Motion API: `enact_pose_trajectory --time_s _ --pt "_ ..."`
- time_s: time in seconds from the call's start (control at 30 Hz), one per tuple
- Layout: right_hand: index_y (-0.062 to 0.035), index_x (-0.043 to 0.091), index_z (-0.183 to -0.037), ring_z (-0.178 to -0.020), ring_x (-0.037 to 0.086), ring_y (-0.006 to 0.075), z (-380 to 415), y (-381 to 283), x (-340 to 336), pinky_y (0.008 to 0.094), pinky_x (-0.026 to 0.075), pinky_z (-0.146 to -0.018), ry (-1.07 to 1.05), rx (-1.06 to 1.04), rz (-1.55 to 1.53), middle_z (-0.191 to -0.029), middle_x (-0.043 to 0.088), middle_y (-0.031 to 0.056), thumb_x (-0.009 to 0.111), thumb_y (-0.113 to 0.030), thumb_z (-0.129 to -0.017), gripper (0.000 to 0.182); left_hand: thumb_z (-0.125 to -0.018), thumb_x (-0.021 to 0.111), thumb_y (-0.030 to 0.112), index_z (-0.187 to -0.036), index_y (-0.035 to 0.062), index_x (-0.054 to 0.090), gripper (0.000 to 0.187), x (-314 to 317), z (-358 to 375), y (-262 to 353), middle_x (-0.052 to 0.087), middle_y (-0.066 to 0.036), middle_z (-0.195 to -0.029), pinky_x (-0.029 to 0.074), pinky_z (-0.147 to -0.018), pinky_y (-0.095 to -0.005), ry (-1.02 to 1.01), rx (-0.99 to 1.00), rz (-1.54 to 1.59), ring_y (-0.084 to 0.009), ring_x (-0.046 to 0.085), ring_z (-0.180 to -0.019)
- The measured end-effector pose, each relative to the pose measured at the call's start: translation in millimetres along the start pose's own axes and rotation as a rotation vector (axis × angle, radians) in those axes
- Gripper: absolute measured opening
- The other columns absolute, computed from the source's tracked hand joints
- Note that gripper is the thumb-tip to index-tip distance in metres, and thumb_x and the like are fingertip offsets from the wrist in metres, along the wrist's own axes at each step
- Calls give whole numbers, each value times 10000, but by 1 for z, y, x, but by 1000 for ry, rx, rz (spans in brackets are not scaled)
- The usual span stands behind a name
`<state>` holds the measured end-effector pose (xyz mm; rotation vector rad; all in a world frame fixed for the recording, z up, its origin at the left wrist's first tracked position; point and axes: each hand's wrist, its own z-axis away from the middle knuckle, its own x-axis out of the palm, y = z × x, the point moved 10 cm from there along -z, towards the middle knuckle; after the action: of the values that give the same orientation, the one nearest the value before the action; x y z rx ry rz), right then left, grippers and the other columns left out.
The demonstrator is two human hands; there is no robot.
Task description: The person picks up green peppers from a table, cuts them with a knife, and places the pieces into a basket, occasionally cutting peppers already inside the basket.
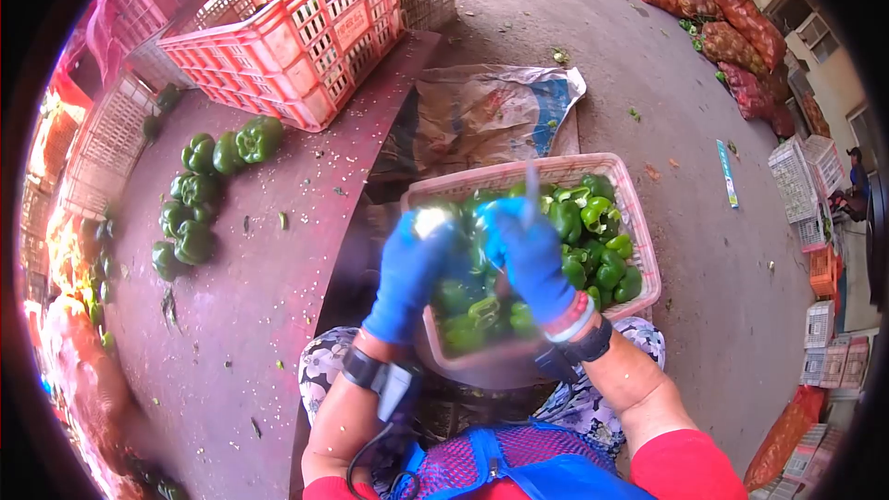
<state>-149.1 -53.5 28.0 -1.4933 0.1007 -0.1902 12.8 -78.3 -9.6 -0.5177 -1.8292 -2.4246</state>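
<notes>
My left hand (412, 255), in a blue glove, is raised over the left part of a pink crate (639, 222) of green peppers (607, 268). Its fingers curl at a pale, blurred thing that I cannot make out. Close to its right, my right hand (528, 250), also gloved in blue, is closed over the same crate, with a thin upright blade-like shape (532, 187) at its fingers. Motion smears both hands. Some peppers in the crate are cut open.
Whole green peppers (196, 190) lie on the reddish board (250, 315) at left, below a large pink crate (324, 46). A crumpled sack (491, 116) lies ahead. Filled sacks (741, 18) and stacked crates (796, 181) line the right; a person (857, 176) is there.
</notes>
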Motion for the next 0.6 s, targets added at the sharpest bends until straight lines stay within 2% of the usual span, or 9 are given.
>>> enact_pose_trajectory --time_s 0.07,0.13,0.2,0.3,0.33,0.4,0.47,0.5,0.6 --pt "-57 643 -930 -605 553 65 -7 -8 -20 254 478 -553 43 4 67 -751 631 3 695 -209 -950 162 -979 608 262 -1149 62 591 263 5 -6 -1 649 -104 -1012 563 -824 -440 -99 11 206 -270 672 -953" --pt "-55 624 -1011 -644 594 92 2 -3 -9 273 496 -570 -70 49 74 -790 652 23 688 -201 -945 173 -985 609 294 -1201 76 589 307 11 -9 -12 647 -112 -1135 538 -946 -479 -135 -84 483 -291 646 -1101" --pt "-54 610 -1049 -686 635 131 18 -3 15 308 518 -603 -138 34 14 -806 662 32 693 -220 -940 215 -981 617 300 -1247 81 581 346 18 5 12 637 -107 -1194 525 -963 -459 -157 272 -196 -278 641 -1113" --pt "-56 596 -1109 -788 682 219 11 8 14 388 534 -704 -81 -106 266 -864 687 44 719 -233 -917 288 -974 632 301 -1301 85 562 398 36 22 24 629 -91 -1213 525 -950 -413 -180 669 -786 -248 635 -1094" --pt "-57 596 -1119 -796 682 229 7 9 10 397 533 -720 -46 -136 367 -877 692 51 722 -234 -913 299 -974 634 301 -1311 90 554 405 30 12 9 630 -80 -1192 534 -911 -387 -231 465 -575 -223 636 -1055" --pt "-62 593 -1139 -769 665 215 3 4 15 388 531 -713 -200 -117 288 -894 694 88 713 -239 -918 308 -974 639 299 -1331 99 539 421 22 2 -10 633 -58 -1150 553 -832 -337 -199 74 -100 -175 638 -979" --pt "-60 592 -1146 -770 663 205 4 -2 22 373 532 -707 -397 -37 294 -893 694 98 701 -234 -926 302 -986 623 293 -1337 113 536 404 18 8 -2 637 -40 -1104 560 -754 -308 -227 -133 -23 -147 639 -925" --pt "-58 587 -1155 -753 658 169 5 -15 27 341 527 -676 -457 -104 346 -874 684 72 686 -210 -939 282 -1009 597 307 -1339 122 532 384 24 12 1 643 -28 -1063 538 -660 -273 -276 -189 -30 -115 637 -891" --pt "-52 578 -1140 -724 653 161 4 -9 26 336 528 -652 -504 -45 357 -879 683 71 676 -201 -947 263 -1028 570 334 -1343 109 520 390 31 15 12 643 -28 -1033 519 -618 -255 -420 -125 -307 -106 635 -858"
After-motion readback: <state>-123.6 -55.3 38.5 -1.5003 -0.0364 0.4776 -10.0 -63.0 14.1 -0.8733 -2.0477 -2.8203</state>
